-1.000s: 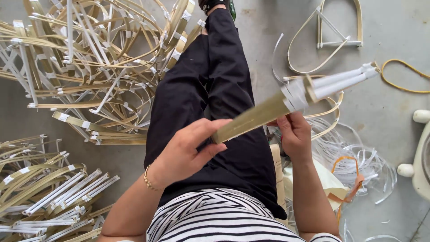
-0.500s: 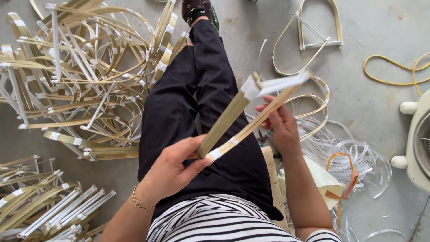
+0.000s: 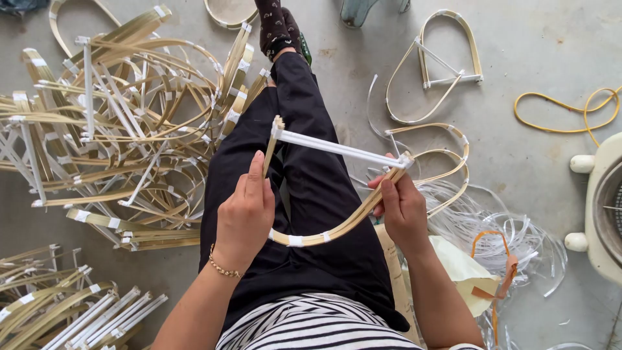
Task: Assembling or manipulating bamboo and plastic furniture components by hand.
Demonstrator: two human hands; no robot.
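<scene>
Right now a person sits on the floor (image 3: 531,52) with legs stretched out in black trousers (image 3: 311,162). Both hands hold a bent bamboo frame (image 3: 337,230) over the lap. It is a thin tan strip curved like a bow, with a white stick (image 3: 340,149) tied across the top from one end to the other.

The left hand (image 3: 245,214) is curled around the left side of the frame, with the fingers pressed together and the thumb up along the strip. A gold bracelet (image 3: 223,267) sits on that wrist. The right hand (image 3: 400,206) pinches the right side of the frame, close to the corner where the white stick meets the strip. White tape (image 3: 295,240) wraps the strip at the bottom of the curve.

To the person's left lies a big pile of bamboo frames (image 3: 110,129), all tangled. More strips (image 3: 58,311) lie in a heap near the left elbow. To the right, a finished frame (image 3: 447,65) lies flat on the floor, well apart from the hands. A yellow cord (image 3: 564,110) curls farther off. Clear plastic bands (image 3: 499,227) and an orange strap (image 3: 499,266) lie beside the right arm. A white machine (image 3: 599,201) stands at the right edge.
</scene>
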